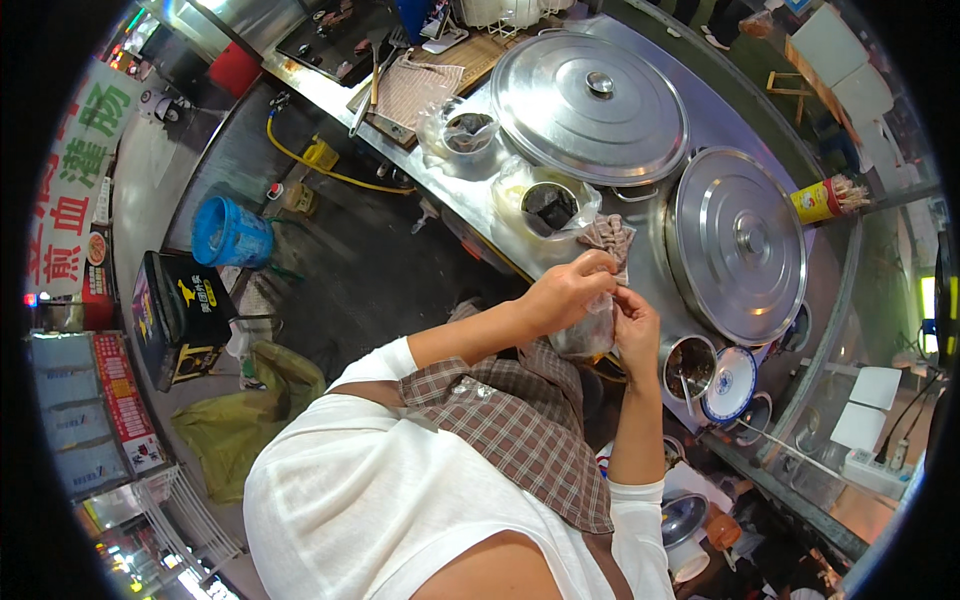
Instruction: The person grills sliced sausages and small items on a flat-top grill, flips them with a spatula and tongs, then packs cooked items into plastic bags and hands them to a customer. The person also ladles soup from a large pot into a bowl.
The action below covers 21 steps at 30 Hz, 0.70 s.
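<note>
Both hands are at the top of a clear plastic bag [589,334] that hangs just off the front edge of the steel counter [480,217]. My left hand [576,292] pinches the bag's gathered neck, with the fingers curled. My right hand [636,326] grips the same neck from the other side, its fingertips close to the left ones. Something pale and reddish shows dimly through the bag; what it is I cannot tell. A crumpled checked cloth [609,240] lies right behind the hands. Beside it stands a bag-lined metal container [550,206] with dark contents.
Two big lidded steel pots [589,105] [739,244] stand on the counter. Near my right hand are a pot of dark sauce with a spoon [688,367] and a blue-rimmed plate [729,384]. A griddle [337,37] is at the back left, a blue bucket [231,232] on the floor.
</note>
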{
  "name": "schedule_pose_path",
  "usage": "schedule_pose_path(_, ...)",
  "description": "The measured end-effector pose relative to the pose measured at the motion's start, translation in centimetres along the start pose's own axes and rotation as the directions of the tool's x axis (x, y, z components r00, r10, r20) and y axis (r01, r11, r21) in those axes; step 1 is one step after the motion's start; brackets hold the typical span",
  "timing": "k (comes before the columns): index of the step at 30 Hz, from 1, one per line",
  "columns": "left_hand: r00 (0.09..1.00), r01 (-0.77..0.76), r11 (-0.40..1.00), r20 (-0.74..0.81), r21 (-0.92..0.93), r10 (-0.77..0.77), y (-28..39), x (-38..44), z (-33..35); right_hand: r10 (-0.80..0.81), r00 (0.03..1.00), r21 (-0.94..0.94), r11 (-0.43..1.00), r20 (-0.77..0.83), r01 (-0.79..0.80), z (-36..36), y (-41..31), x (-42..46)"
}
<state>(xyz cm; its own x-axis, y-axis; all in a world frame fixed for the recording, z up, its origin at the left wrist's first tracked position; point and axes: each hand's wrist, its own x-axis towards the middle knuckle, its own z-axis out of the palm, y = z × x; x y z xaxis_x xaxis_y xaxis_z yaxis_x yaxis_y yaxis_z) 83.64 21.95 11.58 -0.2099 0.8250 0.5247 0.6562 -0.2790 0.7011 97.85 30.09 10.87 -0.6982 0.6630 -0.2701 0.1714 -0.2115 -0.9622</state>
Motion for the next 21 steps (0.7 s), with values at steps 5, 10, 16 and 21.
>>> schedule_pose_path(5,0.998,0.013,0.998,-0.063,-0.054,-0.017,-0.2,-0.8,-1.1,-0.135,0.989,-0.136,0.980,0.063,0.142,-0.2,-0.4,-0.1)
schedule_pose_path(10,0.977,0.120,0.993,-0.176,-0.006,-0.119,-0.5,-1.6,-1.9,-0.100,0.993,-0.017,0.995,0.067,0.101,1.9,-1.1,-0.2)
schedule_pose_path(16,0.979,0.114,0.987,-0.158,-0.110,-0.130,-1.6,-2.4,-2.4,0.119,0.978,0.191,0.970,0.171,-0.151,2.6,-1.6,0.5)
schedule_pose_path(21,0.984,0.059,0.984,-0.154,-0.170,-0.086,-1.6,-1.9,-3.7,-0.042,0.997,-0.019,0.999,0.064,0.044,2.3,-2.2,0.5)
